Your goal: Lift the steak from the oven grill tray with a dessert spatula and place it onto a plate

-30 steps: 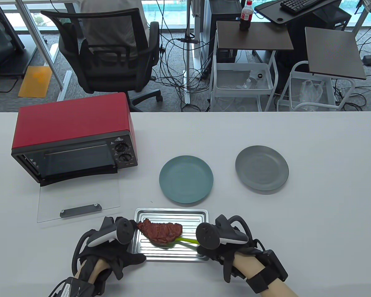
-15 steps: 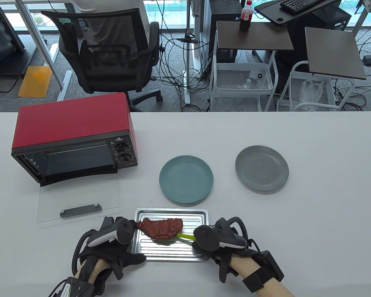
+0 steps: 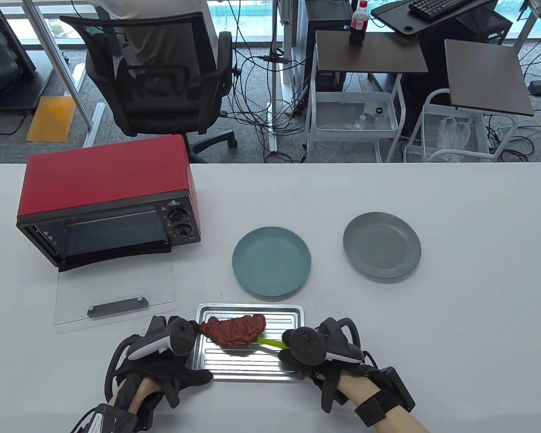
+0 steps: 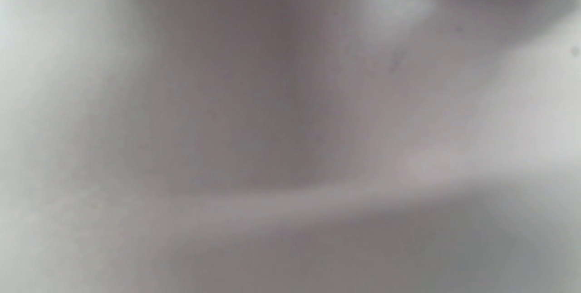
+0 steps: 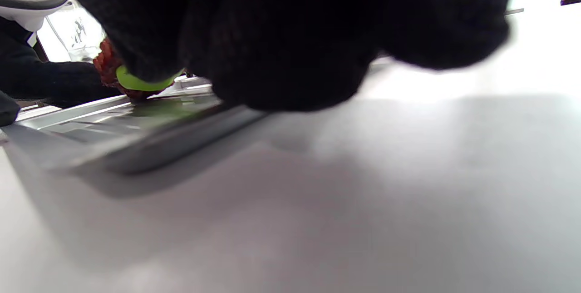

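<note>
A red-brown steak (image 3: 235,330) lies over the silver grill tray (image 3: 252,365) near the table's front edge, resting on the blade of a lime-green dessert spatula (image 3: 272,343). My right hand (image 3: 307,361) grips the spatula's handle at the tray's right end; in the right wrist view the green spatula (image 5: 140,83) shows under my curled fingers (image 5: 290,43), with the steak (image 5: 105,63) behind it. My left hand (image 3: 180,361) rests at the tray's left edge; its fingers are mostly hidden. The left wrist view is a grey blur.
A teal plate (image 3: 271,260) sits just beyond the tray and a grey plate (image 3: 382,244) to its right. A red toaster oven (image 3: 106,198) stands at the left with its glass door (image 3: 115,293) folded down onto the table.
The steak has risen slightly and shifted toward the tray's far side on the spatula. My right hand has crept left. The left hand has stayed put.
</note>
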The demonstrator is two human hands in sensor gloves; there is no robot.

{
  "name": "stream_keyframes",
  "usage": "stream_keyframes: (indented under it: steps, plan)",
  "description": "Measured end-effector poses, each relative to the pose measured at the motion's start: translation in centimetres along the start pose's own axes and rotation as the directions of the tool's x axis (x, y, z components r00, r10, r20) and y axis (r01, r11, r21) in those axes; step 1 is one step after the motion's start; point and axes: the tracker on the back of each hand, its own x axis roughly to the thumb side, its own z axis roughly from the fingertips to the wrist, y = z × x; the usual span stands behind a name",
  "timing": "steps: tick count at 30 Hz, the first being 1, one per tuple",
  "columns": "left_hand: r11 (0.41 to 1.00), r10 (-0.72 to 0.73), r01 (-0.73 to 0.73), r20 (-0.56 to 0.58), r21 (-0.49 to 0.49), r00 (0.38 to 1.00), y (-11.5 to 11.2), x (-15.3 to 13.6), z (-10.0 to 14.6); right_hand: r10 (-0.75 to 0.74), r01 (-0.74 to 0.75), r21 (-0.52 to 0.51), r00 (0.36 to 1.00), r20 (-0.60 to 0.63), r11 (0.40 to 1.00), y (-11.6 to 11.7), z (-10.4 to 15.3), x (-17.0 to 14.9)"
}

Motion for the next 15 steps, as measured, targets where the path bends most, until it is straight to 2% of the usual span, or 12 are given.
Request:
stream_keyframes:
  steps: [15]
  plan:
    - [1.0, 0.001, -0.001, 0.001, -0.001, 1.0, 0.0, -0.03, 0.01, -0.118, 0.118, -0.006, 0.993, -0.029, 0.993, -0.02, 0.12, -0.76]
